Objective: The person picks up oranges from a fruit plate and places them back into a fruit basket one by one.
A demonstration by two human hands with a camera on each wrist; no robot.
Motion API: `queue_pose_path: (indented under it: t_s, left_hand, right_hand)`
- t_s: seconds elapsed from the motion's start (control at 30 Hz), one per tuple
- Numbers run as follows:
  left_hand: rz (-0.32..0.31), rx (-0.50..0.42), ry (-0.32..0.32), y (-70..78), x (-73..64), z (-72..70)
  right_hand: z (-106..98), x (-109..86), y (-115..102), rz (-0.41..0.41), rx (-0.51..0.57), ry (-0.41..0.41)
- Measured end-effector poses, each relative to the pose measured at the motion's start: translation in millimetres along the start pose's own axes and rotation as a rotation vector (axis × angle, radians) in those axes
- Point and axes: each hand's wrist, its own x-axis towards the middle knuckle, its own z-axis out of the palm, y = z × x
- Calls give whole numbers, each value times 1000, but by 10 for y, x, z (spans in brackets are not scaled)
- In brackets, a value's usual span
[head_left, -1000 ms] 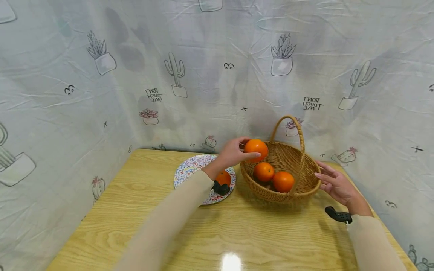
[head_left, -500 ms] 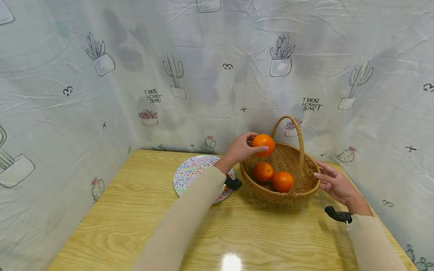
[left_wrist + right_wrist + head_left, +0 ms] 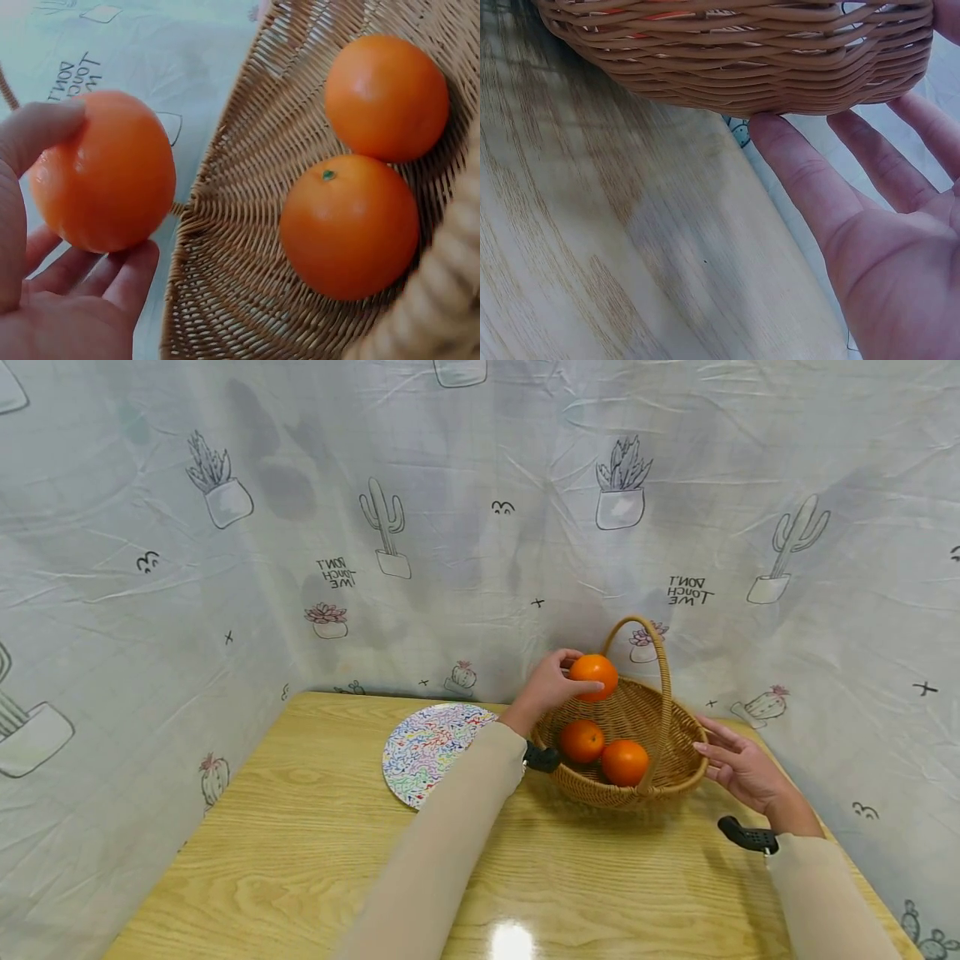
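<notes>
My left hand holds an orange over the left rim of a wicker basket. In the left wrist view the thumb lies on top of this orange and the fingers are under it. Inside the basket, two more oranges sit touching each other; the nearer one in the left wrist view has a small green stem mark. At the basket's right side my right hand touches the outer wall with extended fingers, some of them low against the weave. Its palm shows in the right wrist view.
A round plate with multicoloured specks lies left of the basket, partly covered by my left arm. The basket's arched handle rises over its middle. A patterned cloth hangs behind the wooden table.
My left hand has moved right and slightly up with the orange, from the basket's left edge further over it. The orange on the plate is now hidden behind the left arm. My right hand stays put.
</notes>
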Motion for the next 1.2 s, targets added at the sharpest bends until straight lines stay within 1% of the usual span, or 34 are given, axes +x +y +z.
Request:
queue_pose_path:
  t_s: [0.13,0.33,0.63,0.77,0.9,0.97,1.03,1.1,1.2]
  left_hand:
    - [-26,11,11,-22,34,74]
    - [-73,5,41,-55,53,142]
    - [-123,-12,4,-128,38,204]
    - [-129,40,-9,-183,55,242]
    - [-139,33,-2,-213,70,280]
    - [-152,40,12,-215,69,296]
    - [-166,68,27,-209,65,308]
    - [-178,104,34,-198,63,320]
    - [-191,125,36,-183,64,341]
  right_hand:
    - [18,-1,-3,8,-17,7]
    - [48,2,-8,19,-40,29]
    - [55,15,-6,21,-55,38]
    - [47,8,-5,17,-50,41]
    - [29,1,2,8,-41,29]
    - [18,-3,8,2,-41,19]
    - [6,-7,14,-4,-44,8]
    - [-4,-12,17,-10,-49,4]
    - [-13,-24,19,-15,-48,10]
